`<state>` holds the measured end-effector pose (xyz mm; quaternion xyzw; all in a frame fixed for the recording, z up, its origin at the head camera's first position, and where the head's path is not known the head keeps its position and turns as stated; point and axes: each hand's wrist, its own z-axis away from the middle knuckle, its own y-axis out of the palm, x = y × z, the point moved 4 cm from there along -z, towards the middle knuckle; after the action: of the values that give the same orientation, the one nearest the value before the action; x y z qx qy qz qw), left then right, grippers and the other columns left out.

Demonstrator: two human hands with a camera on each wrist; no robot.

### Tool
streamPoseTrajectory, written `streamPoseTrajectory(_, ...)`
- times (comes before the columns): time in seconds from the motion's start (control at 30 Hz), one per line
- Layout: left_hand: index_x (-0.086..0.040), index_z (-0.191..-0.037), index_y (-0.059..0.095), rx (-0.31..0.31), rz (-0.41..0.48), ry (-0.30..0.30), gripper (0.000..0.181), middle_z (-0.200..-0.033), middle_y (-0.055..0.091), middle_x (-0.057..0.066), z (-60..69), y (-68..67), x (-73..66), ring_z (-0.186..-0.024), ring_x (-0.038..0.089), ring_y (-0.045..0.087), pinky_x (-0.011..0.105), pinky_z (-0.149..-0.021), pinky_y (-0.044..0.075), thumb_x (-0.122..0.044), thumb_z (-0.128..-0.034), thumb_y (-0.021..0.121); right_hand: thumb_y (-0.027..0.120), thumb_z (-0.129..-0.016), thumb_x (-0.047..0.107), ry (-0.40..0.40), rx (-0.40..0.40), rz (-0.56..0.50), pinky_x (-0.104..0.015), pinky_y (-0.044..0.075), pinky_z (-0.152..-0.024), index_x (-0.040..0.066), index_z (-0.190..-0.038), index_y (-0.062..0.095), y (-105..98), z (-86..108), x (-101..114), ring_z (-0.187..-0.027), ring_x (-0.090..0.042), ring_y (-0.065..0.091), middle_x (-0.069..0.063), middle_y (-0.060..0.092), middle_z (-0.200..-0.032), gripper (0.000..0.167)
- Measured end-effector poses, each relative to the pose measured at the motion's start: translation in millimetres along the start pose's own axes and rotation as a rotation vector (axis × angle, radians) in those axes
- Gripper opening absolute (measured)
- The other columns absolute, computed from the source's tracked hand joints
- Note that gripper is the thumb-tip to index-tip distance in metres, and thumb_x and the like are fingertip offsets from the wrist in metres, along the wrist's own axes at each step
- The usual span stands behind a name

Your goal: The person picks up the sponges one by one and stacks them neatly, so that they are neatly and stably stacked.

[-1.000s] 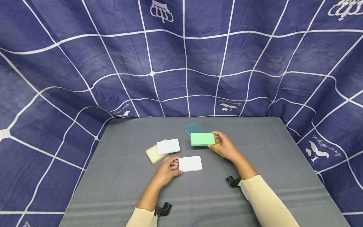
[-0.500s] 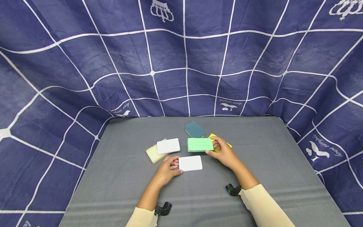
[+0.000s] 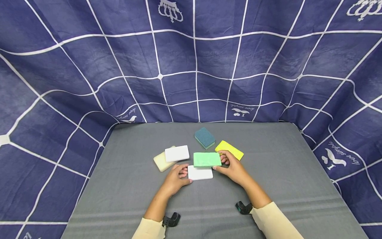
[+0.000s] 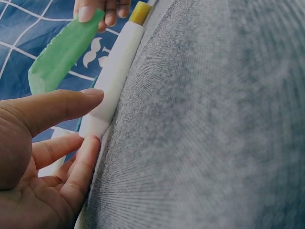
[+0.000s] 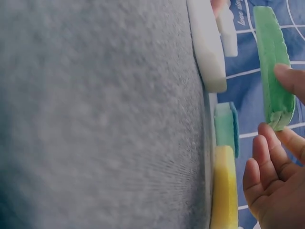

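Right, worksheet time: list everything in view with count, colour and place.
Table: 1, grey, under the blocks
Curtain: seemingly 1, blue and white, behind the table
Cream block: 1, cream, leftmost
Far white block: 1, white, overlapping cream block
Near white block: 1, white, centre front
Green block: 1, green, above the table
Two-tone block: 1, dark teal and green, farthest back
Yellow block: 1, yellow, rightmost
Wrist straps: 2, black, at wrists
Sleeves: 2, cream, on forearms
Left hand: 1, bare, gripping near white block
Right hand: 1, bare, holding green block
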<state>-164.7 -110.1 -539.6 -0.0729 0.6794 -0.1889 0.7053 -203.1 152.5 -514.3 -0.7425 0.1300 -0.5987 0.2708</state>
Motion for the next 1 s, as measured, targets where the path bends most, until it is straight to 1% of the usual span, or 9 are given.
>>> streamPoseTrajectory(0.2,0.003,-0.136,0.058,0.007,-0.003,-0.019,0.066,-0.116,0.057,0.016,0.1,-0.3,1.0,-0.103,0.022,0.063,0.033,-0.095,0.058,0.004,-0.0743,0.083,0.089,-0.078,0.017,-0.052,0.011,0.011,-0.026,0.050,-0.083,0.004,-0.134,0.055,5,5.8,4,-0.095,-0.017,0.058,-0.002,0.061,-0.105,0.066)
streamPoseTrajectory(0.27,0.003,-0.135,0.058,0.006,0.001,-0.014,0.066,-0.115,0.057,0.017,0.0,-0.4,1.4,-0.102,0.022,0.063,0.032,-0.094,0.058,0.004,-0.0742,0.083,0.089,-0.078,0.017,-0.064,0.020,0.013,-0.025,0.050,-0.082,0.003,-0.134,0.055,7,7.6,5,-0.095,-0.017,0.058,-0.002,0.061,-0.105,0.066)
streamPoseTrajectory(0.43,0.005,-0.135,0.058,0.011,-0.001,0.003,0.065,-0.115,0.056,0.017,-0.3,-0.2,1.1,-0.101,0.021,0.063,0.029,-0.092,0.058,0.004,-0.0746,0.082,0.088,-0.079,0.019,-0.047,0.039,0.024,-0.025,0.049,-0.082,0.006,-0.133,0.056,12,10.5,6,-0.094,-0.016,0.056,-0.001,0.060,-0.104,0.064)
streamPoseTrajectory(0.53,0.005,-0.135,0.058,0.012,-0.001,0.000,0.065,-0.115,0.056,0.016,-0.5,0.2,1.2,-0.100,0.019,0.062,0.027,-0.091,0.058,0.004,-0.0750,0.082,0.089,-0.078,0.020,-0.029,0.046,0.033,-0.026,0.050,-0.082,0.008,-0.131,0.057,15,11.1,6,-0.093,-0.016,0.056,0.000,0.059,-0.102,0.063)
streamPoseTrajectory(0.8,0.007,-0.134,0.057,-0.010,0.029,-0.002,0.066,-0.115,0.057,0.018,-0.5,1.0,2.2,-0.102,0.025,0.064,0.037,-0.094,0.058,0.006,-0.0734,0.083,0.090,-0.077,0.020,-0.014,0.057,0.067,-0.025,0.051,-0.081,0.008,-0.128,0.058,21,10.7,8,-0.089,-0.014,0.055,-0.002,0.059,-0.099,0.061)
streamPoseTrajectory(1.0,0.007,-0.135,0.056,-0.003,0.002,-0.003,0.066,-0.116,0.057,0.018,-1.2,1.3,2.1,-0.104,0.026,0.063,0.035,-0.095,0.058,0.004,-0.0743,0.083,0.090,-0.076,0.021,-0.021,0.045,0.101,-0.025,0.050,-0.077,0.007,-0.125,0.059,23,10.3,11,-0.086,-0.011,0.053,-0.001,0.058,-0.096,0.059)
